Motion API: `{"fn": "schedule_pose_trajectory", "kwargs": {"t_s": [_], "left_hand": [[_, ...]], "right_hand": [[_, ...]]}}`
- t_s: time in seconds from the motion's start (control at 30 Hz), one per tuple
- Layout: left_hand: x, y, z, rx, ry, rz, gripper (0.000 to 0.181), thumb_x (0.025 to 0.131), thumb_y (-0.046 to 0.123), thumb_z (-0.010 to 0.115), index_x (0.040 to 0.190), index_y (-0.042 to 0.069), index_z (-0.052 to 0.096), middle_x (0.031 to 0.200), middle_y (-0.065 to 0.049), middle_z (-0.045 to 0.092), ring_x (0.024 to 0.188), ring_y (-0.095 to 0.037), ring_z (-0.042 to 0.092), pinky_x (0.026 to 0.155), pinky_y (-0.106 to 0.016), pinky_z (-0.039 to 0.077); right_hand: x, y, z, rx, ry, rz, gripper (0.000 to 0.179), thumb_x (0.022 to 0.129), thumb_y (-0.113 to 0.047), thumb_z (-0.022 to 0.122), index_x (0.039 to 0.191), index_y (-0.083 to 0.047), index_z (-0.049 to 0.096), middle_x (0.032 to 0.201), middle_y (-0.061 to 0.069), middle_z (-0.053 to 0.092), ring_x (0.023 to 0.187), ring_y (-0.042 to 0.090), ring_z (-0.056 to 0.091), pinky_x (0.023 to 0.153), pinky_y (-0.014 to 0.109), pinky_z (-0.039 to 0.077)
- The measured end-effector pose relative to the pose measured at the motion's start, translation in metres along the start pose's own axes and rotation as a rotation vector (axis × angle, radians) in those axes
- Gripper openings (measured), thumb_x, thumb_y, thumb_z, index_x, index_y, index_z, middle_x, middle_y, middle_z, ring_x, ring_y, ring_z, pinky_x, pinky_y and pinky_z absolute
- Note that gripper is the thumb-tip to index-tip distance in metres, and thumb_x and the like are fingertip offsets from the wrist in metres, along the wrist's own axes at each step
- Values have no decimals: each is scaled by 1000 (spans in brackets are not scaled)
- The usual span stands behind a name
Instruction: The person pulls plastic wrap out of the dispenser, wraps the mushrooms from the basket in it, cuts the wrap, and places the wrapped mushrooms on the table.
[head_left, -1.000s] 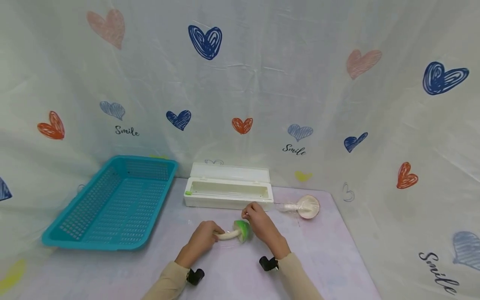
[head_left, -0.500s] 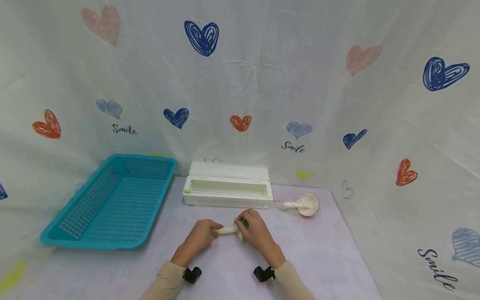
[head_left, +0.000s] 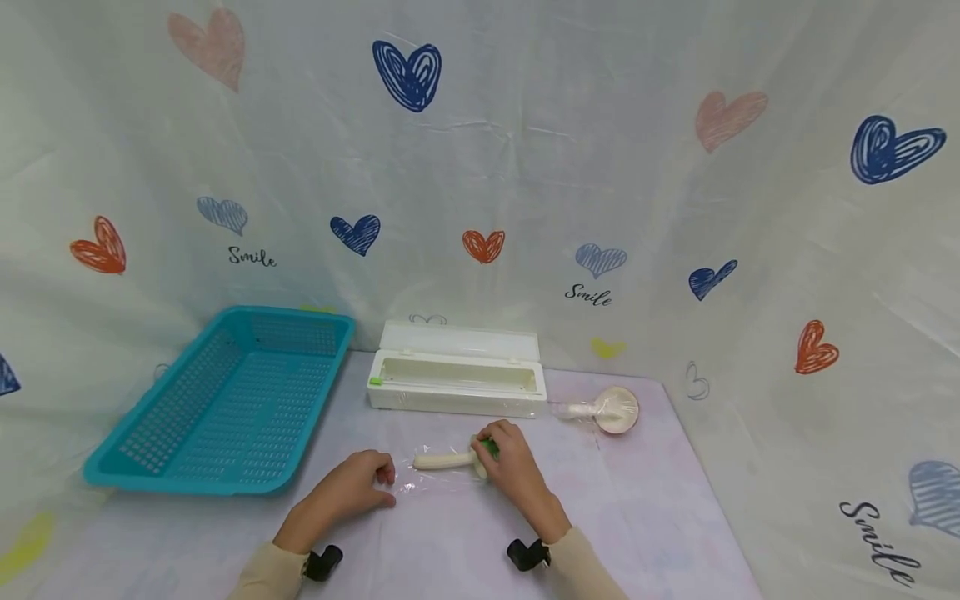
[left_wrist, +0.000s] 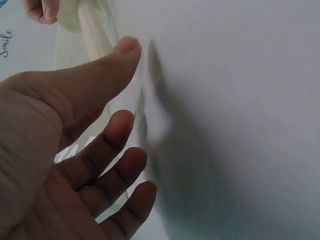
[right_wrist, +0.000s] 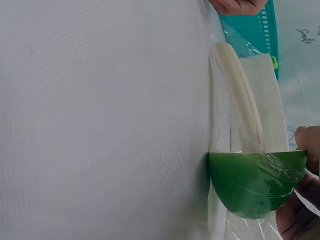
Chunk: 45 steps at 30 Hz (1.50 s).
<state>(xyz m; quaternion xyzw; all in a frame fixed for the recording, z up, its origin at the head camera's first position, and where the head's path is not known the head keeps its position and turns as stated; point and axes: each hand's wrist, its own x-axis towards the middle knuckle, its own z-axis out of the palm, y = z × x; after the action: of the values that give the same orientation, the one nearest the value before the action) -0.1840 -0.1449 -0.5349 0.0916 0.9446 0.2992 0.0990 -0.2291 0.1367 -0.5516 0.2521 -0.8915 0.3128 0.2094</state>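
L hand (head_left: 348,487) moved off grn ladle (head_left: 447,461), R hand (head_left: 513,462) grips bowl (right_wrist: 250,180).

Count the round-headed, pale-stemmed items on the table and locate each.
2: the green-headed one is in front of the white box, gripped by the right hand; the cream-headed one lies to the box's right.
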Motion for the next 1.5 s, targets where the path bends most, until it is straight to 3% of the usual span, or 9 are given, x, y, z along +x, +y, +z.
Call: {"fn": "schedule_pose_trajectory", "kwargs": {"t_s": [0.23,0.33,0.57,0.9,1.17,1.27,1.33,1.4,1.5], "left_hand": [[-9,-4,-8,126,-127,76,30,70,23,95,75,26,65,86,5,52,80,-15,45,68,-32,38],[-9,-4,-9,156,-113,116,24,77,20,90,73,26,67,87,7,53,80,-13,45,68,-31,41],[0,8,-20,114,55,135,15,89,13,75,80,21,66,71,8,51,69,-9,45,60,-26,40],[39,16,-19,81,309,69,6,97,17,68,95,11,67,56,5,47,51,-9,43,47,-25,34],[61,10,0,175,342,-39,12,95,13,70,87,8,62,67,-1,62,55,-14,53,48,-31,42],[61,11,1,123,345,-71,16,94,11,71,85,8,58,67,-2,58,58,-14,52,50,-30,41],[58,13,1,49,353,-28,18,92,9,71,83,10,55,65,0,54,59,-13,49,51,-27,38],[55,16,2,-23,338,71,20,89,7,72,80,12,54,66,1,52,60,-12,47,52,-26,38],[51,22,7,-58,240,245,19,88,8,75,84,14,58,75,4,56,70,-11,51,61,-26,44]], "right_hand": [[1,-1,-2,-18,16,-26,11,91,-15,80,92,-11,70,96,2,67,89,17,60,76,30,55],[2,-1,-2,-18,9,-17,10,91,-15,79,92,-11,70,97,2,67,90,17,60,77,31,55],[2,1,-2,-2,-3,0,11,90,-16,81,92,-12,70,98,1,67,90,17,59,76,30,55],[3,2,2,11,31,-60,13,85,-10,84,87,-11,72,94,2,68,87,17,61,76,30,53],[3,-2,5,52,17,-28,11,85,-10,84,87,-10,73,94,3,68,88,18,61,77,30,54],[3,-2,6,47,10,-27,10,86,-11,84,88,-10,74,94,2,68,88,18,61,77,30,54],[2,-1,6,35,7,-22,10,86,-13,84,88,-11,74,95,2,69,88,18,61,77,30,54],[2,0,6,23,6,-13,10,87,-14,83,88,-12,74,95,1,69,89,17,62,77,29,54],[2,1,3,18,23,6,9,88,-16,83,89,-12,74,96,1,70,90,17,63,78,31,55]]}}
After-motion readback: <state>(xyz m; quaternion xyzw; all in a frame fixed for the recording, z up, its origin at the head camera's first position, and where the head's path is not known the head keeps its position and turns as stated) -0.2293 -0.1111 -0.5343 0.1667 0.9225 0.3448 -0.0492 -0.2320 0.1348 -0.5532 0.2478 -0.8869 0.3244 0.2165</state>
